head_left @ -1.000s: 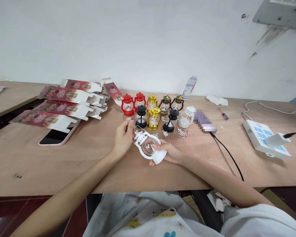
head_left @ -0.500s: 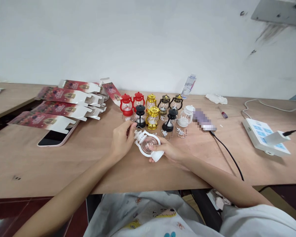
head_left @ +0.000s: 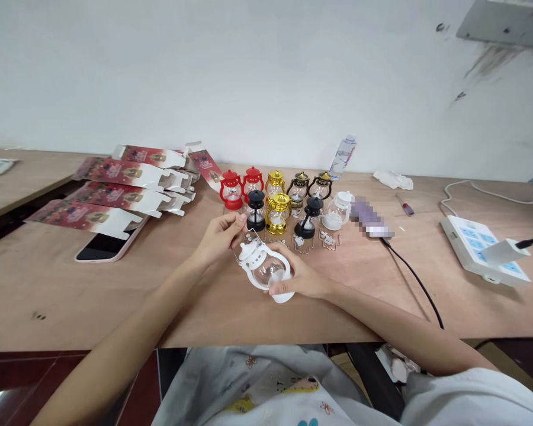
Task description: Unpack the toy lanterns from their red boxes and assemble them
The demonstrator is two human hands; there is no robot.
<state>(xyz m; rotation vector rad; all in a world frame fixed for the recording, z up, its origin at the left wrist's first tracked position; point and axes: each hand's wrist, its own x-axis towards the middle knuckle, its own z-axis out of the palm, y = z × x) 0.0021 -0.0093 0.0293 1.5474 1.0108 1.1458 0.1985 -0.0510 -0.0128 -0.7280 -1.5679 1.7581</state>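
My right hand point(head_left: 302, 277) is closed around the body of a small white lantern point(head_left: 266, 271) with a clear globe. The lantern is tilted, its cap toward the upper left and its base toward the lower right. At the cap, my left hand point(head_left: 222, 238) pinches a thin bent wire handle point(head_left: 258, 235), which spans the lantern's top. Whether both wire ends sit in the lantern I cannot tell. Just beyond my hands stand a black lantern point(head_left: 256, 212), a gold lantern point(head_left: 278, 214) and another black lantern point(head_left: 309, 219).
Behind are red lanterns point(head_left: 231, 190), bronze lanterns point(head_left: 320, 186) and another white lantern point(head_left: 337, 212). Loose wire handles point(head_left: 329, 240) lie before them. Printed boxes point(head_left: 93, 213) and a phone point(head_left: 102, 248) are left; a bottle point(head_left: 343, 157), screwdriver point(head_left: 407, 207) and power strip point(head_left: 475, 245) are right.
The lantern has turned in my right hand and dropped slightly, its cap now facing more toward me. The wire handle now shows above the cap beside my left fingers. The view has shifted slightly.
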